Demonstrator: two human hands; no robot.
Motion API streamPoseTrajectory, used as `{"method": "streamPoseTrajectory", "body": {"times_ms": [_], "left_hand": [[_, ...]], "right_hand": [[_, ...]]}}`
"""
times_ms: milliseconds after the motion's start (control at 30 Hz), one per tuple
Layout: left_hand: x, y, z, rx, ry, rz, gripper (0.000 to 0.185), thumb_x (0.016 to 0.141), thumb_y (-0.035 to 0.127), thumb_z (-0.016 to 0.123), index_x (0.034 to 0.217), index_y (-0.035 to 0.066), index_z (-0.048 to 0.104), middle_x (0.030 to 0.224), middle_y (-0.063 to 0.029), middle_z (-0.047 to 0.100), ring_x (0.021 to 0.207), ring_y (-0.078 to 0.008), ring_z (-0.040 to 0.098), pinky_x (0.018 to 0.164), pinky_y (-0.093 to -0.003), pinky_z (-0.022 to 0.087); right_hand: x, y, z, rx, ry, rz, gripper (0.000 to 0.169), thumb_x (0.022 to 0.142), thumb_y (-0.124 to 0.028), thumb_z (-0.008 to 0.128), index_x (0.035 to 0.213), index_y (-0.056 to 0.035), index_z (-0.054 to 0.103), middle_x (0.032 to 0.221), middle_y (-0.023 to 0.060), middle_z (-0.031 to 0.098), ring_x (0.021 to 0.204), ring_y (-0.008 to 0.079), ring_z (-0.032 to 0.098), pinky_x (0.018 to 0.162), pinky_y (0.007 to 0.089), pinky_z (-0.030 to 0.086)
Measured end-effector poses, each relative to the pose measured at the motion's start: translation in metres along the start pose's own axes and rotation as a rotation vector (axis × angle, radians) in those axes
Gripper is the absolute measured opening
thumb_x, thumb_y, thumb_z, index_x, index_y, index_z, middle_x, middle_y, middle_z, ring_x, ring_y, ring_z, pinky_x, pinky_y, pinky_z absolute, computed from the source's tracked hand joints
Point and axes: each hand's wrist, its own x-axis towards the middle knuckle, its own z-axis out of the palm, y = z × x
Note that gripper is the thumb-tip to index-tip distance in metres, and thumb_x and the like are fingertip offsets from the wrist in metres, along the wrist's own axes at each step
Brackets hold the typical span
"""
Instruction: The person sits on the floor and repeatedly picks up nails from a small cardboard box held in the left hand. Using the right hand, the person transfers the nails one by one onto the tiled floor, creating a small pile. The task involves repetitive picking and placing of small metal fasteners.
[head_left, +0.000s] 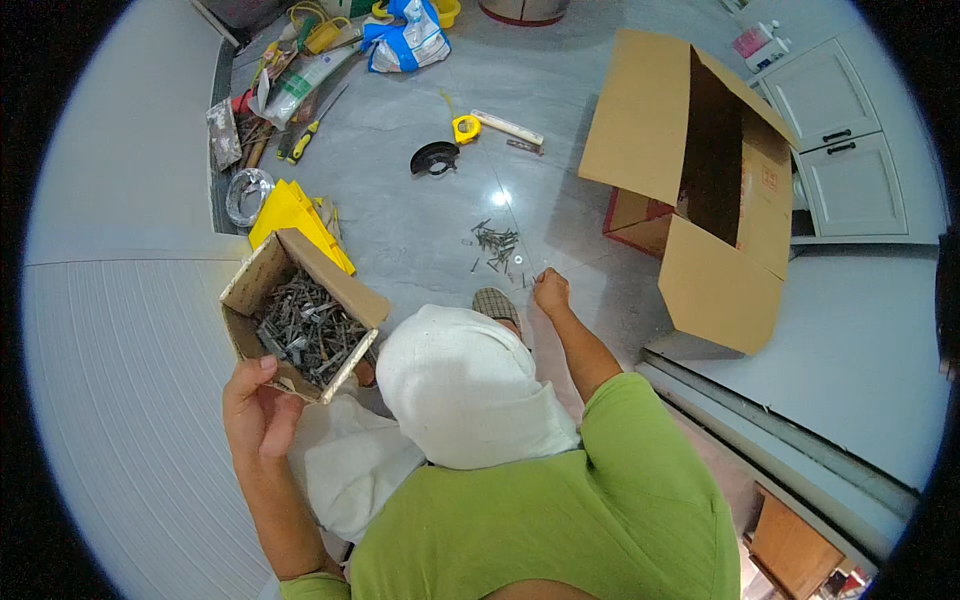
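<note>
My left hand (262, 409) grips the near edge of a small open cardboard box (341, 289), thumb on the rim. Inside lies a dense heap of grey metal screws or nails (311, 326). The box is tilted so that its contents face me. Down at the floor, my right hand (552, 291) has its fingers drawn together beside a few stray fasteners; whether something thin is pinched in them is too small to tell. Just beyond it is a loose pile of screws or nails (496, 246), with a white washer-like ring (518, 259) at its near side.
A large open carton (637, 120) stands at the right, flaps spread, before white cabinets (851, 180). Farther off lie a yellow tape measure (466, 130), a black guard-like part (433, 158) and a screwdriver (304, 142). Yellow folded sheets (289, 214) and a wire coil (249, 196) are at left.
</note>
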Motion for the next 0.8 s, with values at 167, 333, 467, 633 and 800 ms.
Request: {"method": "streamPoseTrajectory", "body": {"times_ms": [167,333,467,633,800], "left_hand": [[-0.002,-0.004,0.017,-0.014,-0.013,0.003,0.039,0.075,0.009,0.058,0.112,0.0,0.05,0.104,-0.0122,0.06,0.091,-0.0271,0.06,0.08,-0.0465,0.05],[-0.005,-0.001,0.0,0.043,-0.093,-0.01,0.044,0.077,0.015,0.06,0.118,0.001,0.049,0.11,-0.0137,0.06,0.096,-0.0289,0.06,0.084,-0.0491,0.048],[-0.003,0.003,0.009,0.043,-0.126,-0.014,0.04,0.077,0.015,0.06,0.113,0.002,0.051,0.107,-0.013,0.061,0.095,-0.0289,0.06,0.083,-0.0484,0.049],[-0.002,0.006,0.011,0.051,-0.169,-0.031,0.039,0.076,0.015,0.06,0.112,0.003,0.052,0.106,-0.0119,0.061,0.094,-0.0287,0.061,0.082,-0.0505,0.049],[-0.003,0.006,0.005,0.044,-0.09,-0.036,0.035,0.076,0.013,0.059,0.11,0.005,0.053,0.103,-0.0114,0.061,0.091,-0.0287,0.061,0.079,-0.0491,0.05]], "right_hand": [[0.025,-0.023,-0.025,0.475,-0.18,0.138,0.008,0.079,-0.009,0.06,0.077,-0.0015,0.059,0.067,0.0067,0.06,0.056,0.0129,0.055,0.052,0.0252,0.043],[0.01,-0.189,-0.128,1.033,-0.386,-0.06,0.014,0.082,-0.006,0.059,0.093,0.0031,0.06,0.075,0.006,0.061,0.065,0.0107,0.058,0.058,0.023,0.047],[-0.043,-0.304,-0.214,1.034,-0.373,-0.56,0.011,0.083,-0.007,0.06,0.091,0.0003,0.06,0.075,0.0035,0.06,0.065,0.0091,0.055,0.059,0.024,0.047],[-0.093,-0.378,-0.238,0.673,-0.328,-1.157,0.011,0.082,-0.007,0.062,0.091,-0.0004,0.061,0.083,0.0062,0.063,0.07,0.0141,0.058,0.065,0.0252,0.047],[-0.074,-0.368,-0.209,0.682,-0.242,-1.079,0.012,0.081,-0.009,0.063,0.089,-0.0001,0.06,0.083,0.0057,0.063,0.073,0.0136,0.058,0.066,0.0261,0.046]]}}
